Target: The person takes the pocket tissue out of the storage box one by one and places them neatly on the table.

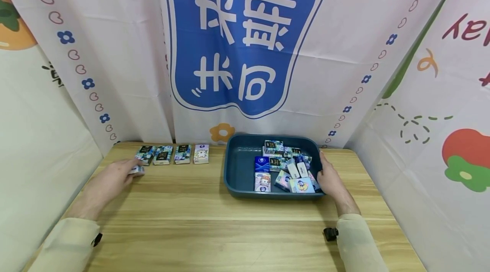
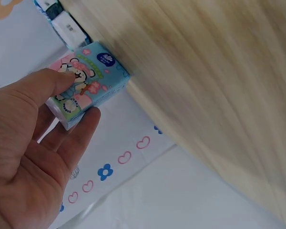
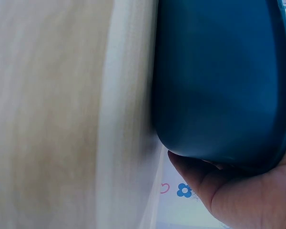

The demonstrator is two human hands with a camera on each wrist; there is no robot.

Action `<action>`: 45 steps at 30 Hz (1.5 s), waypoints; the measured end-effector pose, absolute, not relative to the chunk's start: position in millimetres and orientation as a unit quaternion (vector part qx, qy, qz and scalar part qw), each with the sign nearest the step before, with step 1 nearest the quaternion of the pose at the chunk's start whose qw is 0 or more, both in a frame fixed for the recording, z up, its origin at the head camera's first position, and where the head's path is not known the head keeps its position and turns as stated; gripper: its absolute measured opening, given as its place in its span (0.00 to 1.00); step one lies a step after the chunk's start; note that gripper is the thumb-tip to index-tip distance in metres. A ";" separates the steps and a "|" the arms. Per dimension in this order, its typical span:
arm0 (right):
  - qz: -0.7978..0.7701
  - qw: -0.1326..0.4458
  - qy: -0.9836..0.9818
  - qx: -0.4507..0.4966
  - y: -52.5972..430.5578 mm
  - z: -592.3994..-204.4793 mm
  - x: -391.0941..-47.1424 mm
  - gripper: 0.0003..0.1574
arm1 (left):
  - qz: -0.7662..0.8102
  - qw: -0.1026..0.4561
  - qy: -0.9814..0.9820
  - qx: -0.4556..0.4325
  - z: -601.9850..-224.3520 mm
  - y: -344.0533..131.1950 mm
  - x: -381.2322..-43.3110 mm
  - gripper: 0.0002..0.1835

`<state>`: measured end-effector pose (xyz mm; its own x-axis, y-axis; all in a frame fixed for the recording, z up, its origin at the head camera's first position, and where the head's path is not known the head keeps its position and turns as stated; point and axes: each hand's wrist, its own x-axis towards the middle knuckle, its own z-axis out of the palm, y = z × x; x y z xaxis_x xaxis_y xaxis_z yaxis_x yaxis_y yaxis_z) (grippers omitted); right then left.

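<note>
At the left end of the table, my left hand [image 1: 109, 183] pinches a small tissue pack [image 2: 88, 78] between thumb and fingers. The pack is pale blue, pink and green, with a cartoon bear on its face. It sits just in front of the leftmost dark floral tissue pack [image 1: 145, 155] of a row along the back edge. My right hand [image 1: 331, 181] grips the right end of a dark teal plastic bin [image 1: 241, 165], its thumb against the outer wall in the right wrist view. More tissue packs [image 1: 302, 185] lie heaped in the bin's right half.
The row continues with two more dark floral packs [image 1: 163, 155] and a white cartoon pack [image 1: 201, 154]. A blue pack [image 1: 262, 164] lies near the bin's middle. The wooden table [image 1: 183, 229] meets a printed curtain [image 1: 145, 110] at the back.
</note>
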<state>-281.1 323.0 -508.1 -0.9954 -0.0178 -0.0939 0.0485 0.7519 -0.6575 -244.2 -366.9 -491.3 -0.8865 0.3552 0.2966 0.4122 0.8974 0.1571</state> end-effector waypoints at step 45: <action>-0.358 0.052 0.932 0.010 321.2 -506.0 -279.1 0.51 | -0.059 0.001 -0.981 -0.187 -488.8 -374.2 -242.7 0.26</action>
<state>-279.1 321.2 -506.0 -0.9943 -0.0181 -0.1048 0.0567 0.7439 -0.6659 -242.7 -374.2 -488.8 -0.9298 0.3674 0.0244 0.3677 0.9229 0.1146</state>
